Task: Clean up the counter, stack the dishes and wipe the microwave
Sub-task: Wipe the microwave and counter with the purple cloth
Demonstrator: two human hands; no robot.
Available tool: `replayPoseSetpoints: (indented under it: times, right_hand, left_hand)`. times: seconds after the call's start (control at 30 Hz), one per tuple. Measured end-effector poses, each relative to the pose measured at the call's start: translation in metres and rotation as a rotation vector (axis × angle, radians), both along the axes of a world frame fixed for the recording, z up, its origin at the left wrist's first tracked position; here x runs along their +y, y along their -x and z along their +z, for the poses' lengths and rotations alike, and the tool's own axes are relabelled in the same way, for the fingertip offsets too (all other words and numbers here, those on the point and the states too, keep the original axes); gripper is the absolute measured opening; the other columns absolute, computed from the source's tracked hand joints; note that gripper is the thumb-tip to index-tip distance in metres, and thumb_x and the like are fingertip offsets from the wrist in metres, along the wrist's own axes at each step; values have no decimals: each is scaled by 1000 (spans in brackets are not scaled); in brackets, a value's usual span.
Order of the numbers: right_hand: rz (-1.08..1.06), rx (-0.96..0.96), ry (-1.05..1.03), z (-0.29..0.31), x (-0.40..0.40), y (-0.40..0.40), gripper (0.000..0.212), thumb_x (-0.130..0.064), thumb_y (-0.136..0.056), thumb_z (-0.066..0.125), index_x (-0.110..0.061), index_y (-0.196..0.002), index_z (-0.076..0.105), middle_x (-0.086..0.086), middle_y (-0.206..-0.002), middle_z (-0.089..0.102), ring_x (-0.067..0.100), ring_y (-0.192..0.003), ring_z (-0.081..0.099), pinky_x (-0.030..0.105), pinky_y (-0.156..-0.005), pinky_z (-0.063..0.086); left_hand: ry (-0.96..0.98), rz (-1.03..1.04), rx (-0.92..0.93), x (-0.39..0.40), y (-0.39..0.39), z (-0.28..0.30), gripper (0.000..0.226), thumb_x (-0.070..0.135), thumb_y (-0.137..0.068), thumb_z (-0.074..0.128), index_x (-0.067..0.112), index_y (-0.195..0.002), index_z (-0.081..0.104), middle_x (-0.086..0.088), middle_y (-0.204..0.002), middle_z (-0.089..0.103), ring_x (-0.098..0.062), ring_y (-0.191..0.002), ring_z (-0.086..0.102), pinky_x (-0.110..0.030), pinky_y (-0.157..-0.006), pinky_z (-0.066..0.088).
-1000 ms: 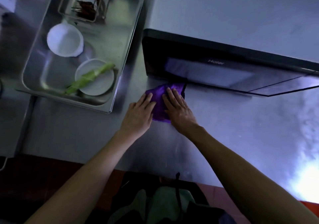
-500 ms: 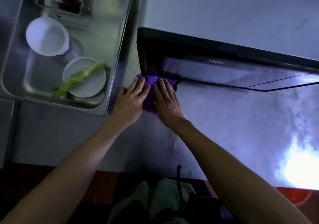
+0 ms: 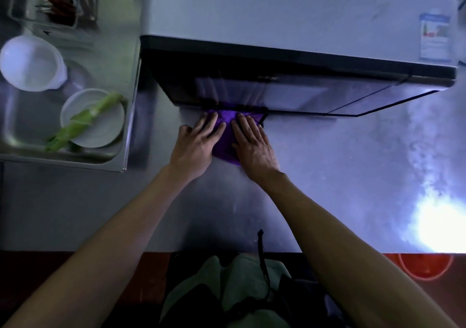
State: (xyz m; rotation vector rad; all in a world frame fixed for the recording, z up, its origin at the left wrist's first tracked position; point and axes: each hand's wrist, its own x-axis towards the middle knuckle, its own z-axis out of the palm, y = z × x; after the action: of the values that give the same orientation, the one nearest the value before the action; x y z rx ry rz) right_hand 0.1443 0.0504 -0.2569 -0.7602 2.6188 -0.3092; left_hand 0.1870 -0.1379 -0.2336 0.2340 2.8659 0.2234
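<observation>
Fingers (image 3: 248,123) of both our left hand (image 3: 195,148) and right hand (image 3: 253,144) lie straight, slightly spread, pressing the purple cloth (image 3: 227,125) flat on the tabletop (image 3: 327,176) against the microwave (image 3: 277,85) door's bottom edge, where we should keep even pressure.

Dim room; bright glare (image 3: 438,224) on steel surface, red floor (image 3: 37,272) below.
</observation>
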Motion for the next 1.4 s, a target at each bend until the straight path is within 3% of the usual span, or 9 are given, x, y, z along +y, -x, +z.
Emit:
replayPoseSetpoints:
  times: [0.43,0.83,1.0,1.13,1.4]
  right_hand:
    - [-120,37,32,-4,194,36,57,-30,-107,35,-19,-159,14,3,-167,2,24,-154,-2,40,-125,1]
    - [-206,34,27,0,363,80,56,-24,-106,40,-17,-158,21,5,-167,10,25,-154,4,44,-124,15]
    - [-191,11,49,5,367,72,57,-25,-104,45,-18,-157,25,7,-166,12,28,-154,6,46,-123,17]
    - [-198,5,63,11,348,41,55,-25,-103,49,-18,-155,33,6,-166,17,29,-153,12,44,-121,22]
    - [-104,-1,45,15,252,-30,56,-31,-101,50,-21,-154,34,4,-165,19,30,-151,14,45,-115,29]
  left_hand:
    - [8,-49,-98,193,56,-5,68,12,-96,47,25,-157,21,-2,-167,8,-23,-153,10,-46,-100,33]
    - [-36,1,-209,380,112,7,66,9,-99,39,27,-158,16,2,-167,-3,-20,-154,-4,-56,-116,17]
    - [1,-38,-206,377,96,7,69,9,-96,42,29,-158,16,1,-167,-4,-19,-154,-3,-55,-115,22]
    - [-18,-44,-181,354,68,2,59,22,-100,42,29,-155,25,-1,-167,4,-21,-154,4,-54,-109,27]
    - [-44,50,-149,258,-19,-8,53,35,-101,41,29,-152,33,-4,-166,13,-23,-153,11,-49,-104,31]
